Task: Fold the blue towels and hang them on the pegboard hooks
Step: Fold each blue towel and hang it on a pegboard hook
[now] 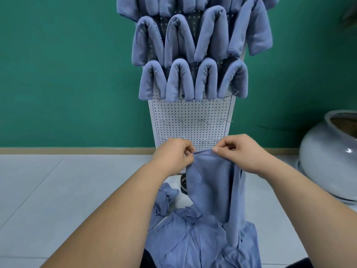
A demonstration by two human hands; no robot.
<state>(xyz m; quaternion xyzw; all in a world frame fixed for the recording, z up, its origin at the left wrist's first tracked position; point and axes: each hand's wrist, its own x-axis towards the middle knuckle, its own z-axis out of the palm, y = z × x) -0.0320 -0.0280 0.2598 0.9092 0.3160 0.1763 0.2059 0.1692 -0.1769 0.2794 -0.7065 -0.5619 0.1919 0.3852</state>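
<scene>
I saw left hand [173, 154] and right hand [238, 151] each pinching the top edge of one blue towel [210, 182] | it hung before the lower edge of the pegboard [193, 113] | loose towel pile [193, 240] lay below | folded towels [179, 80] draped over upper hooks.

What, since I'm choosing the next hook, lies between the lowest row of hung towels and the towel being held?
Head view: between the hung towels and the held towel, only bare pegboard with rows of empty hooks.
</scene>
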